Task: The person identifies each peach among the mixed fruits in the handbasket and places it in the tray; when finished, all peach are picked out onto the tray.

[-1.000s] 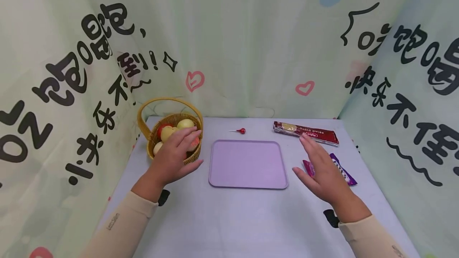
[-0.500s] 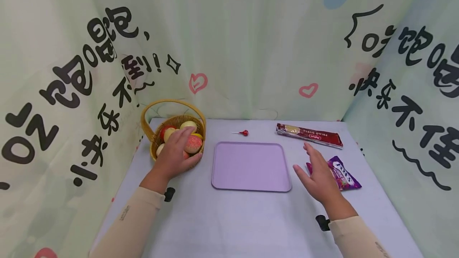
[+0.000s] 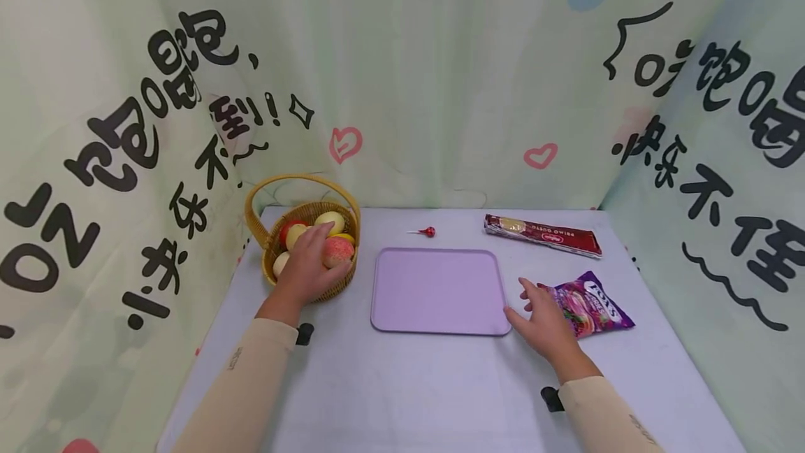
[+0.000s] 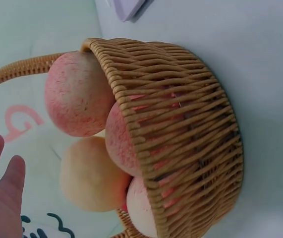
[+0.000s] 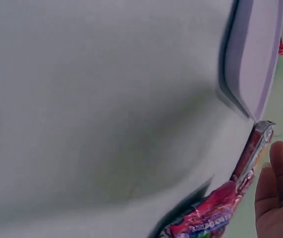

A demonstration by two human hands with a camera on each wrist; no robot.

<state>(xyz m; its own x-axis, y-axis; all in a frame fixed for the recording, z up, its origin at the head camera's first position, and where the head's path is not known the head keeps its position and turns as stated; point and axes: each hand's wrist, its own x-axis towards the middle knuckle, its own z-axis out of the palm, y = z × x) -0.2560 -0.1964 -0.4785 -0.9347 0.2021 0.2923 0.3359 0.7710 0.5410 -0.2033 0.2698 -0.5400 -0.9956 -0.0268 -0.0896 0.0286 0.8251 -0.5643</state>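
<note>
My left hand (image 3: 305, 275) is over the front of a wicker basket (image 4: 196, 119) of fruit, fingers extended. In the left wrist view its fingers stay apart from the fruit. A pink-and-white peach (image 3: 338, 250) sits by the basket's right rim, with a pale yellow round fruit (image 4: 92, 173) and others beside it. My right hand (image 3: 546, 326) hovers between the lilac tray (image 3: 440, 292) and a purple snack bag (image 3: 597, 305), part of which it hides in the head view. Its fingers are loosely bent and hold nothing.
A long dark-red wrapped package (image 3: 544, 235) lies at the back right. Behind the tray lies a red lollipop (image 3: 430, 231) with a white stick. Printed curtains (image 3: 434, 89) enclose the white table (image 3: 409, 397) at the back and sides.
My right hand has moved left and lower, toward the tray's right edge, uncovering more of the snack bag. My left hand has come down nearer the basket. The view has shifted slightly.
</note>
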